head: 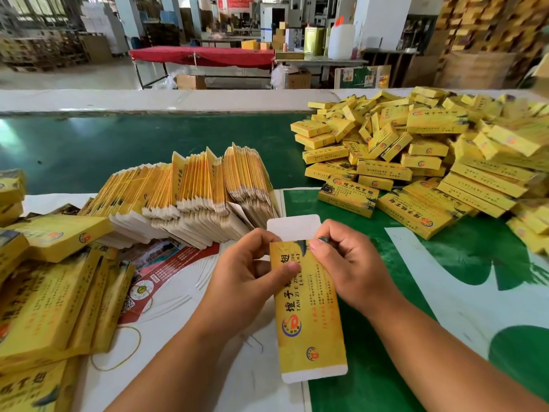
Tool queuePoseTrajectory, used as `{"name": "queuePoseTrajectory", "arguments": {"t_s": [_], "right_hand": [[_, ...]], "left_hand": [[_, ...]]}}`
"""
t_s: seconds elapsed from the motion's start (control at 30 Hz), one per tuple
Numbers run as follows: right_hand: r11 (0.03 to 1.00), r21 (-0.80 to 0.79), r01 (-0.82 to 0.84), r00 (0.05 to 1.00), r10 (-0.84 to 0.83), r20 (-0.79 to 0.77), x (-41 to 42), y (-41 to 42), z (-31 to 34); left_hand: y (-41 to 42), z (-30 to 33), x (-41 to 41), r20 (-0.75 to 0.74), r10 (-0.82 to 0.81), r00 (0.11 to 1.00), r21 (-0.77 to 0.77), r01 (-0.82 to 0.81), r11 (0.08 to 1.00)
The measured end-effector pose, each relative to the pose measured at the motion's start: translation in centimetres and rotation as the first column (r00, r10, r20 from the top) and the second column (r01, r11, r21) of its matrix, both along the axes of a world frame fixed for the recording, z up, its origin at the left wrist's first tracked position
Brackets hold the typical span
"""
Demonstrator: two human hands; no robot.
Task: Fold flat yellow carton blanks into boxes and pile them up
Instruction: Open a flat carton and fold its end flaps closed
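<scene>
Carton blank (309,310) upright between our hands: left hand (246,272) and right hand (350,263) pinch its top edges, fingers curled.

A large workshop hall with a pale floor (74,75); on the far left, windows (35,7) let in daylight above stacked goods; at the far middle stands a table under a red cloth (202,56); right of it a white jerrycan (341,40) on a bench; brown cartons (490,28) stacked high on the far right.

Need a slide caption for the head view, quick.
Both hands, left and right, grip a yellow carton blank; finished boxes heaped right.
</scene>
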State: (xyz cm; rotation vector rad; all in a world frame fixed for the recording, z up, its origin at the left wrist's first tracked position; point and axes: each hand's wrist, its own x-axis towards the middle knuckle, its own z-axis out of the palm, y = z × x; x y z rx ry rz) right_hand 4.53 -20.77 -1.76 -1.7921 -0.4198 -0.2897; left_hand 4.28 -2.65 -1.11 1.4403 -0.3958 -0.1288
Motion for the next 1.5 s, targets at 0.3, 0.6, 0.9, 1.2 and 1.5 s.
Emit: {"name": "queuePoseTrajectory", "arguments": {"t_s": [0.3, 0.6, 0.9, 1.2, 1.5], "right_hand": [[0.987, 0.158, 0.001, 0.983, 0.028, -0.181, 0.3, -0.1, -0.2], [0.954, 0.292, -0.075, 0.949, 0.158, -0.274, 0.4, -0.2, 0.1], [0.937, 0.343, -0.066, 0.948, 0.166, -0.272, 0.3, 0.0, 0.1], [0.942, 0.334, -0.043, 0.942, 0.150, -0.301, 0.3, 0.4, 0.0], [0.982, 0.163, 0.096, 0.984, -0.070, -0.161, 0.1, 0.5, -0.5]], "left_hand": [[0.5, 0.3, 0.3, 0.040, 0.086, 0.996, 0.066, -0.088, 0.994], [0.9, 0.2, 0.7, -0.031, 0.056, 0.998, 0.053, -0.055, 0.997], [0.8, 0.3, 0.5, -0.037, 0.067, 0.997, -0.005, -0.067, 0.998], [0.2, 0.5, 0.1, -0.053, 0.184, 0.982, 0.072, -0.180, 0.981], [-0.3, 0.5, -0.5, -0.092, 0.317, 0.944, 0.347, -0.268, 0.899]]}}
